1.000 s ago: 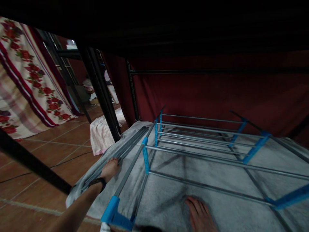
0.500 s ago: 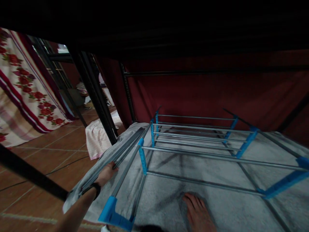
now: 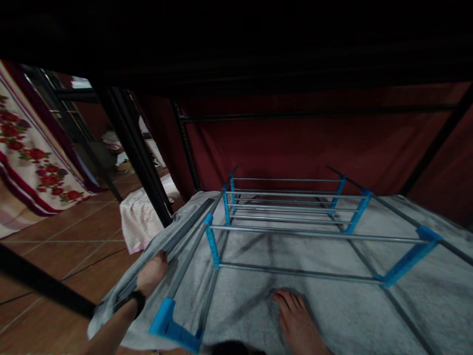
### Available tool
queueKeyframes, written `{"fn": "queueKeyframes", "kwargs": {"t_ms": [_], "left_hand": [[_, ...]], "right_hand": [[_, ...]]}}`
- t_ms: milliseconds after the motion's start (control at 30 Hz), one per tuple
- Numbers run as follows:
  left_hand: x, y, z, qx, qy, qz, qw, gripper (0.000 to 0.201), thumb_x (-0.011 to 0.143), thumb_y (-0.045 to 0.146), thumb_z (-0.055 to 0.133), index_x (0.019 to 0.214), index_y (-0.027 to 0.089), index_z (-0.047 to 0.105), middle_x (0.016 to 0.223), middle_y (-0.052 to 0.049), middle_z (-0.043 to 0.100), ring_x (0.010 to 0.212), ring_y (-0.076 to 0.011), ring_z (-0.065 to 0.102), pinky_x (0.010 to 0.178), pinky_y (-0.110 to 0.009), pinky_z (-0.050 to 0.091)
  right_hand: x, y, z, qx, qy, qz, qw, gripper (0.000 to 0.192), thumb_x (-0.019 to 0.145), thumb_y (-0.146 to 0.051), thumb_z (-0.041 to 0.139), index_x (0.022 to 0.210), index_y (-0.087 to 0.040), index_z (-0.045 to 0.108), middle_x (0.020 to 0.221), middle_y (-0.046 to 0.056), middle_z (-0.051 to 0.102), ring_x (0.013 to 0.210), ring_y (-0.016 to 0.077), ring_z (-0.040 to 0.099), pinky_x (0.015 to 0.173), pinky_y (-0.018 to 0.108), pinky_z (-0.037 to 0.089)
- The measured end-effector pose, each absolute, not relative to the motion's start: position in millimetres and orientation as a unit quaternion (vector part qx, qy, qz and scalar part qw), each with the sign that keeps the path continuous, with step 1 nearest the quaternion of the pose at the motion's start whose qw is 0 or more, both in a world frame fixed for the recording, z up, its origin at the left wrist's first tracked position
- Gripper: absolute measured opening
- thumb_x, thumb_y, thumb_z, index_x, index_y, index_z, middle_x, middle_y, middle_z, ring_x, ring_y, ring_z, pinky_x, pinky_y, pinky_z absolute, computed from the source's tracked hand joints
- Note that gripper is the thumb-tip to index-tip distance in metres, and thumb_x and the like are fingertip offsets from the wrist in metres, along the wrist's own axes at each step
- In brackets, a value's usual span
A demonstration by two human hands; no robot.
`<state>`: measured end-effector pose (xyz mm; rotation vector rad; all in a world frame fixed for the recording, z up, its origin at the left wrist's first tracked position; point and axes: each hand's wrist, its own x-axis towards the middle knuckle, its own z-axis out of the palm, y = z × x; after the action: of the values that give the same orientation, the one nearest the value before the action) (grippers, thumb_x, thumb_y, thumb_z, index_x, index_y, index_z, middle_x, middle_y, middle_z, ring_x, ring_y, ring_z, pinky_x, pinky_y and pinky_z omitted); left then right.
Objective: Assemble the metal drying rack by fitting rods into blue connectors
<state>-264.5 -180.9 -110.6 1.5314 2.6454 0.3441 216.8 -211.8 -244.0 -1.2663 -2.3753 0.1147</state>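
Observation:
My left hand (image 3: pixel 152 272) is closed over a bundle of loose grey metal tubes (image 3: pixel 186 220) along the blanket's left edge; its fingertips are partly hidden. My right hand (image 3: pixel 297 315) lies flat on the grey blanket (image 3: pixel 251 308), holding nothing. Between and beyond both hands lies a rack frame of grey metal tubes and blue plastic connectors (image 3: pixel 212 241). Several cross tubes (image 3: pixel 291 210) join its two sides at the far end. Near my left forearm, a blue end piece (image 3: pixel 173 328) caps the frame's near left corner.
Black metal posts (image 3: pixel 135 153) and a dark overhead surface surround the blanket. A dark red cloth (image 3: pixel 295 148) hangs behind. On the left are a tiled floor (image 3: pixel 84 266) with a cable, a striped cloth (image 3: pixel 142 214) and a floral curtain (image 3: pixel 40 162).
The view has shifted, so the frame and posts appear farther left. My left hand remains at the tube bundle, with its fingers more curled. My right hand still rests on the blanket.

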Motion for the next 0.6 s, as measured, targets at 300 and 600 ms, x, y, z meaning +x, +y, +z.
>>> {"fn": "queueKeyframes", "kwargs": {"t_ms": [300,600], "left_hand": [[-261.1,-221.9,-50.2,0.496,0.856,0.145,-0.008,0.056,0.101,0.055,0.02,0.12,0.02,0.059,0.109,-0.014,0.075,0.101,-0.0312,0.072,0.081,-0.036,0.05],[-200.8,-267.0,36.6,0.65,0.706,0.213,-0.183,0.045,0.102,0.049,0.032,0.111,0.019,0.064,0.103,-0.01,0.074,0.097,-0.0255,0.07,0.083,-0.033,0.051]], "right_hand": [[215.0,-213.6,-237.8,-0.457,-0.856,0.037,0.239,0.054,0.084,-0.002,0.045,0.129,-0.023,0.064,0.133,0.005,0.067,0.122,0.0224,0.061,0.105,0.039,0.044],[220.3,-214.2,-220.4,-0.447,-0.841,0.113,0.282,0.05,0.087,-0.005,0.041,0.124,-0.024,0.068,0.129,0.007,0.069,0.12,0.0226,0.064,0.105,0.041,0.05]]}}
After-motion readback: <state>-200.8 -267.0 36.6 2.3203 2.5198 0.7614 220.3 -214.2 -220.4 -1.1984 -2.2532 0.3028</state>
